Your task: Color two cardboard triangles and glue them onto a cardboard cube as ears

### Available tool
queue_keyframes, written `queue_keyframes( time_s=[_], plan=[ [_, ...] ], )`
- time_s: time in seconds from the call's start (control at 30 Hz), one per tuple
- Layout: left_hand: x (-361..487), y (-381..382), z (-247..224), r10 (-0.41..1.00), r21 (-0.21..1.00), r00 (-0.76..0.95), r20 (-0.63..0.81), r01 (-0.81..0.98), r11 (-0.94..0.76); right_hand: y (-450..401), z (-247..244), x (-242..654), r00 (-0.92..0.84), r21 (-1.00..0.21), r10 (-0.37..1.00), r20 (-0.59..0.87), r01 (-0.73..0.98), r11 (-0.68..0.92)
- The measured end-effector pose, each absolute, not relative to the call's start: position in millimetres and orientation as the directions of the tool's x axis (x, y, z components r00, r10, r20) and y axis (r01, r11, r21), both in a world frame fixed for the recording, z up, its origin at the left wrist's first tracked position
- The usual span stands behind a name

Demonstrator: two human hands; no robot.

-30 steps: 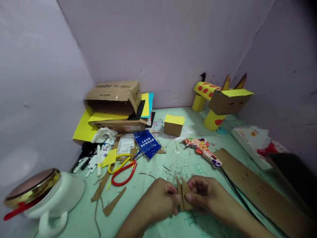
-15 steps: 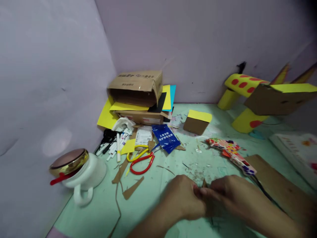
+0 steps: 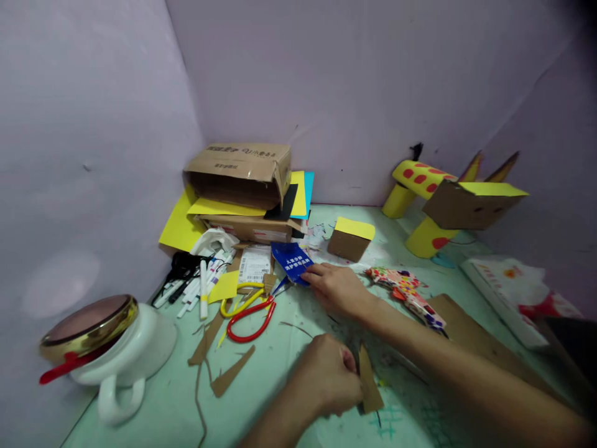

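My left hand [image 3: 326,376] is closed on a narrow, pointed piece of brown cardboard [image 3: 370,382], which stands out to the right of the fist. Farther forward, my right hand [image 3: 338,289] has its fingers on the right edge of a blue packet [image 3: 290,262] with white print; its thumb is hidden. Scissors with one red and one yellow handle [image 3: 252,322] lie just left of that hand, their blades partly under the packet. Thin cardboard offcuts [image 3: 233,372] lie left of my left hand.
Behind stand an open cardboard box [image 3: 237,163], a yellow-topped block [image 3: 351,241] and a spotted yellow cardboard animal [image 3: 476,205]. A white lidded mug [image 3: 125,348] is at left, near several markers [image 3: 204,289]. A floral-patterned object [image 3: 405,292] and flat cardboard [image 3: 471,336] lie right.
My hands have parted. My right hand has moved forward and left to the blue packet, while my left hand keeps the cardboard piece. The view has shifted a little to the right.
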State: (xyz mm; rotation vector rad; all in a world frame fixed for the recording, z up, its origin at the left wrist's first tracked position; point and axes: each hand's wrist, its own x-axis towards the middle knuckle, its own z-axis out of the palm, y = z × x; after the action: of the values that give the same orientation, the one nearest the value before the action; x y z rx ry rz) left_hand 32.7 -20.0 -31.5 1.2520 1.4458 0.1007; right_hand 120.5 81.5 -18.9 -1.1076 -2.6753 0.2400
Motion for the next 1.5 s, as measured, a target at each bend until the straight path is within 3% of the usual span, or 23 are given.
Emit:
queue_keyframes(
  time_s=[0.23, 0.33, 0.5, 0.63, 0.77, 0.87, 0.97, 1.07, 1.17, 1.33, 1.5],
  plan=[
    [31.8, -20.4, -33.3, 0.735, 0.705, 0.253, -0.629, 0.584, 0.403, 63.5, -0.8, 127.5, -0.716, -0.303, 0.627, 0.307, 0.551, 0.778],
    [30.9, -21.0, -33.7, 0.745, 0.728, 0.274, -0.608, 0.568, 0.385, 56.6, -0.9, 111.2, -0.760, -0.343, 0.614, 0.214, 0.530, 0.776],
    [30.6, -20.7, -33.4, 0.724, 0.701, 0.266, -0.637, 0.592, 0.399, 82.2, -16.8, 113.2, -0.530, -0.286, 0.848, 0.023, 0.809, 0.514],
    [31.3, -19.7, -29.5, 0.717, 0.682, 0.244, -0.654, 0.601, 0.417, 98.3, -28.3, 127.9, -0.472, -0.232, 0.872, -0.133, 0.870, 0.436],
    [31.1, -18.9, -28.5, 0.697, 0.676, 0.253, -0.671, 0.595, 0.435, 105.5, -19.6, 124.0, -0.566, -0.281, 0.801, -0.197, 0.815, 0.507],
    [30.5, -18.9, -31.2, 0.690, 0.680, 0.271, -0.671, 0.595, 0.428, 111.6, -5.1, 101.5, -0.681, -0.325, 0.717, -0.148, 0.718, 0.615],
    [29.4, -20.0, -31.0, 0.703, 0.697, 0.277, -0.655, 0.580, 0.420, 116.6, 5.8, 69.3, -0.794, -0.308, 0.599, -0.102, 0.598, 0.740],
    [28.0, -21.7, -27.3, 0.709, 0.715, 0.285, -0.645, 0.553, 0.428, 121.1, 8.6, 42.1, -0.874, -0.274, 0.462, -0.152, 0.487, 0.830],
    [27.0, -22.9, -25.2, 0.703, 0.722, 0.296, -0.647, 0.532, 0.442, 126.5, 6.3, 29.8, -0.889, -0.244, 0.410, -0.205, 0.452, 0.858],
    [27.4, -22.2, -30.3, 0.714, 0.736, 0.303, -0.631, 0.527, 0.426, 124.6, 10.4, 46.6, -0.852, -0.248, 0.503, -0.145, 0.524, 0.815],
    [29.4, -17.0, -40.5, 0.771, 0.757, 0.290, -0.567, 0.551, 0.350, 101.2, 24.6, 104.2, -0.705, -0.388, 0.709, 0.005, 0.652, 0.651]
  ],
)
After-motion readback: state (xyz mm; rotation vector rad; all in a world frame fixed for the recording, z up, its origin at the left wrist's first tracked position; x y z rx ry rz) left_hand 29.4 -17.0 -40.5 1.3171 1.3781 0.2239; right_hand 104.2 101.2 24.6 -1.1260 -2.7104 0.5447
